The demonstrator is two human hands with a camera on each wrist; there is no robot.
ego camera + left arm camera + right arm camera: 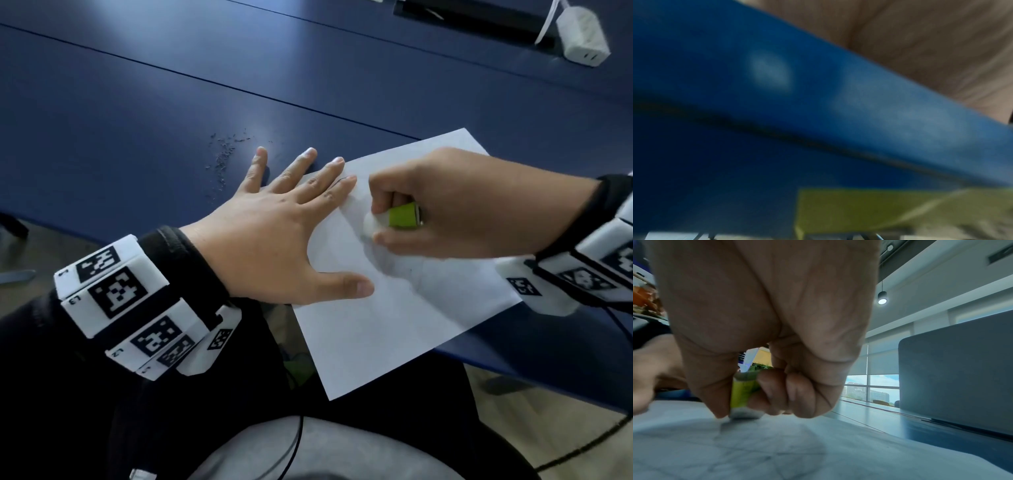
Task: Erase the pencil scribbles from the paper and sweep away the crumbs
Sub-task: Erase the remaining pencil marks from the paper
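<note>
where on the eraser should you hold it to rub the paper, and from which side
Grip the eraser by its green sleeve, from above, as the right hand does: thumb on one flat side, fingers opposite. That leaves the white tip bare against the paper.

The dark blue counter (137,102) is wide open on the left; only small grey eraser crumbs (224,156) lie there.

White paper (394,318) lies on a dark blue table (137,113), the eraser (394,219) is white with a lime-green sleeve (wristbands (130,308) black-and-white checked).
</note>
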